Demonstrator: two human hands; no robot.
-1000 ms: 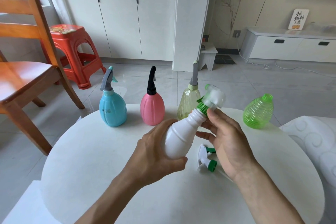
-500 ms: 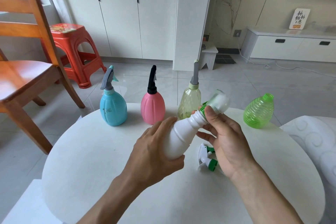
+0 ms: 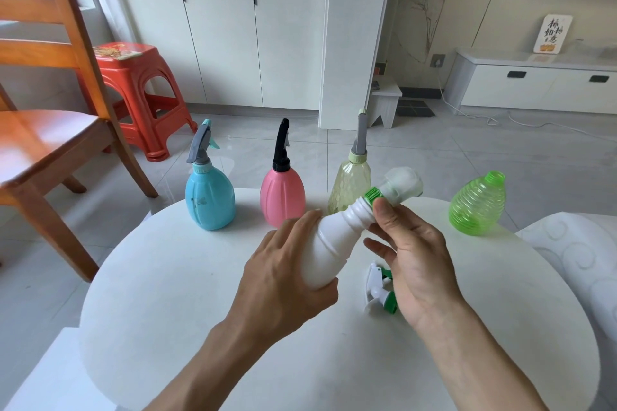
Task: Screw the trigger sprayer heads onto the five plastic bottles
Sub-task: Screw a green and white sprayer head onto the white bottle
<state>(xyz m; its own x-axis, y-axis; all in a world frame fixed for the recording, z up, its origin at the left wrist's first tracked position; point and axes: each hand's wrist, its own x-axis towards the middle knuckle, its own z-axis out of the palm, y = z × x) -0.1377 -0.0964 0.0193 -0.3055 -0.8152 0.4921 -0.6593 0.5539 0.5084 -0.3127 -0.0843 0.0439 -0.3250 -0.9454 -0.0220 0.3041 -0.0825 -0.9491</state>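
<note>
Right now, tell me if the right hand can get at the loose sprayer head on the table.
Probably yes: the loose sprayer head lies uncovered just under the right hand, but its fingers must first release the green collar.

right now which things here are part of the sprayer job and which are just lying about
Part of the job:
- white bottle, held by the left hand
- its sprayer head, green collar at the right hand fingers
- spare sprayer head on the table
- green bottle, no head
- blue bottle, pink bottle, yellowish bottle, heads on

Lying about:
- wooden chair
- red stool
</note>
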